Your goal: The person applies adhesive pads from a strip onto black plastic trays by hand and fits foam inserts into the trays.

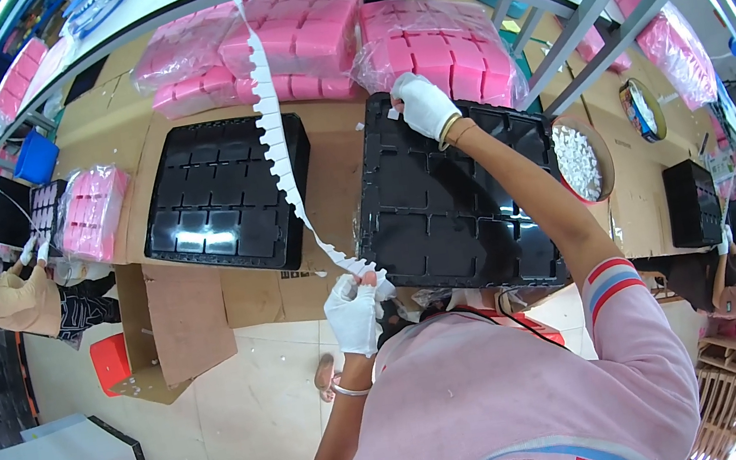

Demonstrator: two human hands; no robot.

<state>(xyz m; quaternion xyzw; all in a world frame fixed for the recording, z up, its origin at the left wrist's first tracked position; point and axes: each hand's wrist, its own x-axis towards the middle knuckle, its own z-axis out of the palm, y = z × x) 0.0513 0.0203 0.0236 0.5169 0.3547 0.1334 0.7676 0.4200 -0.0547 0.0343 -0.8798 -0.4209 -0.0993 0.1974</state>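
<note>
— Cardboard covers the counter point(211, 318), two black trays on it, pink bagged blocks at the far edge?

— Yes. Her left hand point(353, 312) pinches the near end of a white notched strip point(275, 139) — it looks light and floppy, best held by its edges. Her right hand point(424, 104) presses a small white piece into the right tray point(441, 210), fingers closed on it.

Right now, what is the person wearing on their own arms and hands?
Both hands wear white fabric gloves: the left hand and the right hand. A thin bangle circles each wrist, just below the glove cuff. The forearms are uncovered. A short pink sleeve on the right arm ends in a red, white and blue striped cuff.
</note>
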